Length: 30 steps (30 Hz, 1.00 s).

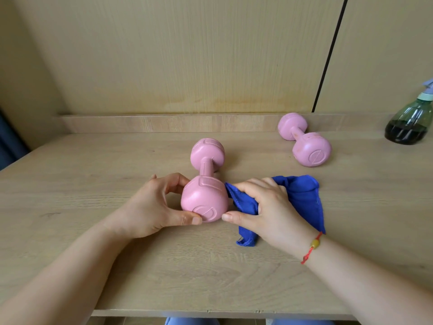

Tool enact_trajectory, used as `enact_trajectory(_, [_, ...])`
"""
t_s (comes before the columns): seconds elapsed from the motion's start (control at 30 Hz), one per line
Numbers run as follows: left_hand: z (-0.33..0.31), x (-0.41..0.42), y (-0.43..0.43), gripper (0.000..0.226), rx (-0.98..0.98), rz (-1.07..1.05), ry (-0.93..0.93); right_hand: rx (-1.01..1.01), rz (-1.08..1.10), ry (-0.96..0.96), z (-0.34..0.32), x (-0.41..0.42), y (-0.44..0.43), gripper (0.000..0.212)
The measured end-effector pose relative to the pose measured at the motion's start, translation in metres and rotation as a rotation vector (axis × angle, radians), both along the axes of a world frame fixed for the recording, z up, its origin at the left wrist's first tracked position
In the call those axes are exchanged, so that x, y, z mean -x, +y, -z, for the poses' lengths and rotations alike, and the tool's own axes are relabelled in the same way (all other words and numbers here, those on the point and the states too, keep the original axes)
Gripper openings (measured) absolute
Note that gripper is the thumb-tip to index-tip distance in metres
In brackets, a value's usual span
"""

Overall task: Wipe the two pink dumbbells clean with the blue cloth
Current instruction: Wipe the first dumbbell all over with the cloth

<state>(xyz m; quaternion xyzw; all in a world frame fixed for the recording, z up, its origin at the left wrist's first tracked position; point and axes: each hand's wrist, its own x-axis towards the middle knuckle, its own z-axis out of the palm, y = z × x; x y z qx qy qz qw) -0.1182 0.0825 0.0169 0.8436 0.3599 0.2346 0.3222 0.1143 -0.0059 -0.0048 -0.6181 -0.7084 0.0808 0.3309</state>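
Note:
One pink dumbbell (206, 181) lies on the wooden table (93, 254), its length pointing away from me. My left hand (157, 207) grips its near head from the left, thumb under the end face and fingers on top. My right hand (264, 207) holds the blue cloth (302, 198) bunched against the right side of that same head, thumb stretched toward the dumbbell's end face. A second pink dumbbell (304, 139) lies apart at the back right of the table.
A dark green spray bottle (410, 123) with a pale trigger top stands at the far right edge. A low wooden ledge (140, 123) and wall panels close off the back. The table's front edge runs just below my forearms.

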Motion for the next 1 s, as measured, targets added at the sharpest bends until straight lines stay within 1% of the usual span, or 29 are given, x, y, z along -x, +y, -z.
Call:
enact_trajectory(0.17, [0.005, -0.002, 0.000, 0.070, -0.014, -0.021, 0.057, -0.059, -0.030, 0.056, 0.000, 0.003, 0.001, 0.053])
enact_trajectory(0.33, [0.010, -0.022, -0.005, 0.065, -0.007, -0.008, 0.036, -0.068, -0.073, 0.258, 0.001, -0.006, -0.002, 0.059])
enact_trajectory(0.5, [0.012, -0.033, -0.010, 0.064, -0.041, -0.023, 0.005, 0.013, -0.103, 0.439, -0.002, -0.017, -0.009, 0.057])
enact_trajectory(0.63, [0.013, -0.032, -0.010, 0.066, -0.089, -0.072, 0.036, 0.049, -0.119, 0.512, -0.006, -0.018, -0.011, 0.054])
enact_trajectory(0.73, [0.013, -0.030, -0.011, 0.075, -0.155, -0.106, 0.066, 0.064, -0.126, 0.549, -0.007, -0.019, -0.012, 0.050])
enact_trajectory(0.8, [0.012, -0.030, -0.017, 0.080, -0.176, -0.115, 0.028, 0.067, -0.127, 0.597, -0.006, -0.018, -0.012, 0.045])
enact_trajectory(0.83, [0.010, -0.030, -0.019, 0.078, -0.179, -0.118, -0.012, 0.064, -0.116, 0.618, -0.005, -0.018, -0.011, 0.043])
enact_trajectory(0.93, [0.007, -0.030, -0.020, 0.065, -0.151, -0.125, -0.133, 0.028, -0.061, 0.675, -0.004, -0.019, -0.011, 0.038])
enact_trajectory(1.0, [0.006, -0.030, -0.018, 0.061, -0.121, -0.119, -0.158, -0.020, -0.028, 0.716, -0.004, -0.020, -0.011, 0.035])
